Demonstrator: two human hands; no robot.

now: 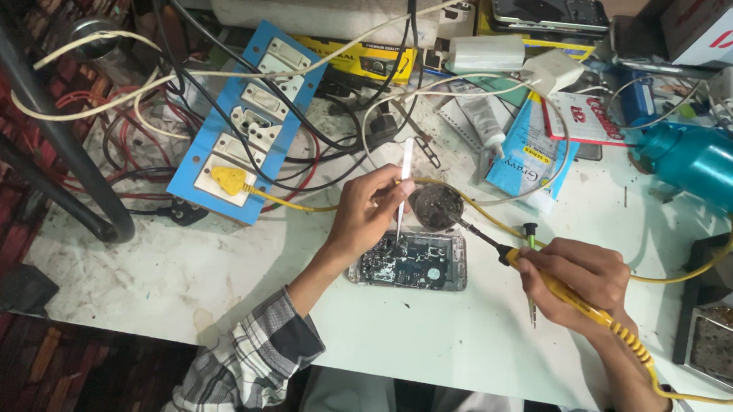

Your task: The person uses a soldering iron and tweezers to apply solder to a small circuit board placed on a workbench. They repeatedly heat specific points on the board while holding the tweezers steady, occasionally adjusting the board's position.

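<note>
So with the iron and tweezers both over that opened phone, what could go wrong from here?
1. The right hand holds the yellow soldering iron with its tip at the small round tin; its yellow cord loops across the table and could snag.
2. The left hand steadies tweezers on the opened phone; a slip might scratch the board.
3. The hot tip passes close to the left fingers.

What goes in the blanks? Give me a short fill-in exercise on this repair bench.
1. The left hand holds thin white ____ upright over the opened phone.
2. The right hand grips a ____-handled soldering iron.
3. The iron's tip points at a small round ____ above the phone.
4. A yellow plug sits in the ____ socket board.

Missing words: tweezers; yellow; tin; blue
</note>
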